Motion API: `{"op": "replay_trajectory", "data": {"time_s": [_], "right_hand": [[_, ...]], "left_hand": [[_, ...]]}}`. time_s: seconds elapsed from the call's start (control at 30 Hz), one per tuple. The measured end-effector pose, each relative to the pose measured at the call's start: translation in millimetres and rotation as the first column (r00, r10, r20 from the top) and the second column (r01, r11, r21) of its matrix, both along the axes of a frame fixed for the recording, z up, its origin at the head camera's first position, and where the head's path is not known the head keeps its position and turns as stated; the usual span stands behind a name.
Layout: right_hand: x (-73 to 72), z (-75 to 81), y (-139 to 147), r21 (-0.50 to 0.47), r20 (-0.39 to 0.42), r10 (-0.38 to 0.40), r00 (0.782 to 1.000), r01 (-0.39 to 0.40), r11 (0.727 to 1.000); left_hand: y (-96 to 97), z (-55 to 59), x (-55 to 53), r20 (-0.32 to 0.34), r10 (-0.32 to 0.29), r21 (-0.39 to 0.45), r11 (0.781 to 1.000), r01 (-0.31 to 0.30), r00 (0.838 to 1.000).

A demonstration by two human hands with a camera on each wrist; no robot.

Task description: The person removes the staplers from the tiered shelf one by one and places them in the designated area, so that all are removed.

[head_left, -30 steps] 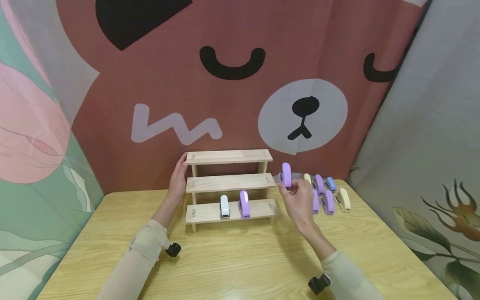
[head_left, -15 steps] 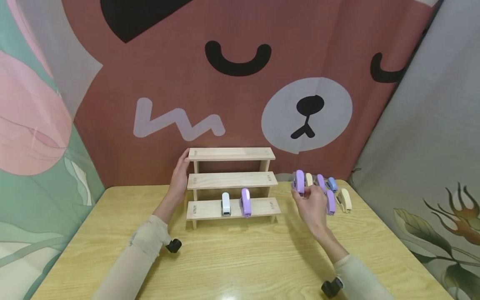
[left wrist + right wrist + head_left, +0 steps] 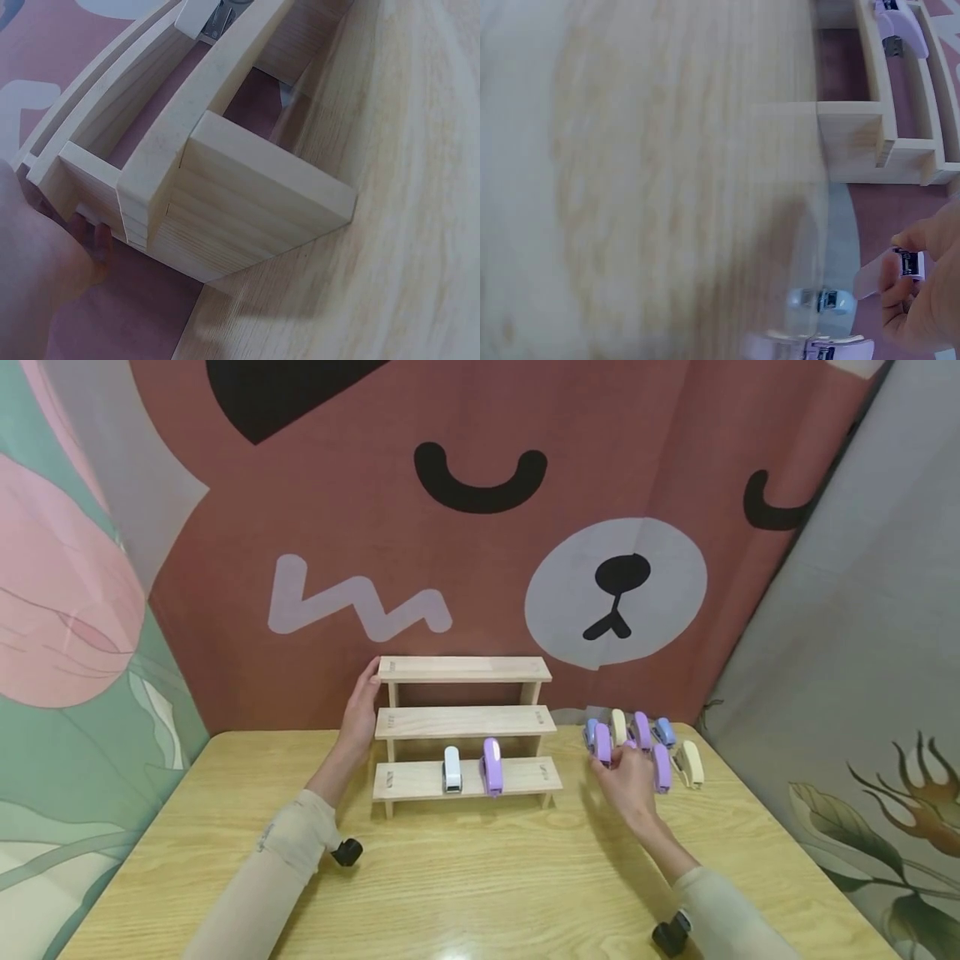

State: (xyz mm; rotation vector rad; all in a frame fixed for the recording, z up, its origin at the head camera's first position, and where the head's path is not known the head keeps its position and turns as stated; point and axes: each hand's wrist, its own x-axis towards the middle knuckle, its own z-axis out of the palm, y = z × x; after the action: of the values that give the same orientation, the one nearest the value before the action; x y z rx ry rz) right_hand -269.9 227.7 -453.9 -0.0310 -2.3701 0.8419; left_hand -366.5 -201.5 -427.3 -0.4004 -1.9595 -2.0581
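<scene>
In the head view my right hand [image 3: 630, 781] pinches a purple stapler [image 3: 602, 743] low over the right of the table, beside other staplers. The right wrist view shows the fingers on this purple stapler [image 3: 868, 279]. My left hand [image 3: 358, 714] holds the left side of a three-tier wooden shelf [image 3: 465, 721], near its top tier. In the left wrist view its fingertips [image 3: 102, 244] curl against the shelf's side panel. On the lowest tier stand a white stapler [image 3: 452, 770] and a purple stapler [image 3: 492, 767], a short gap between them.
Around the right hand stand several staplers, among them a blue one [image 3: 663, 732], a cream one [image 3: 692, 763] and a purple one [image 3: 661, 767]. One purple stapler is partly hidden behind the hand. A printed curtain [image 3: 360, 527] hangs behind the wooden table [image 3: 465, 877].
My right hand has moved right, away from the shelf, and lowered the purple stapler towards the other staplers. My left hand stays at the shelf; the camera view has shifted slightly.
</scene>
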Motion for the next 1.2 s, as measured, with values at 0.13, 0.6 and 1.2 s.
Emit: {"op": "replay_trajectory", "data": {"time_s": [0.13,0.6,1.2], "right_hand": [[-2.4,-6.0,2.4,-0.032,0.066,0.021,0.998,-0.019,0.999],[-8.1,-13.0,11.1,-0.031,0.197,0.049,0.979,-0.044,0.999],[-13.5,-15.2,14.3,0.040,0.264,0.048,0.963,-0.061,0.997]], "left_hand": [[-1.4,-0.9,-1.8,0.011,-0.006,0.003,1.000,0.006,1.000],[3.7,22.5,23.8,0.031,-0.022,-0.019,1.000,0.022,0.999],[-0.5,0.4,0.0,0.008,0.001,-0.016,1.000,-0.001,1.000]]}}
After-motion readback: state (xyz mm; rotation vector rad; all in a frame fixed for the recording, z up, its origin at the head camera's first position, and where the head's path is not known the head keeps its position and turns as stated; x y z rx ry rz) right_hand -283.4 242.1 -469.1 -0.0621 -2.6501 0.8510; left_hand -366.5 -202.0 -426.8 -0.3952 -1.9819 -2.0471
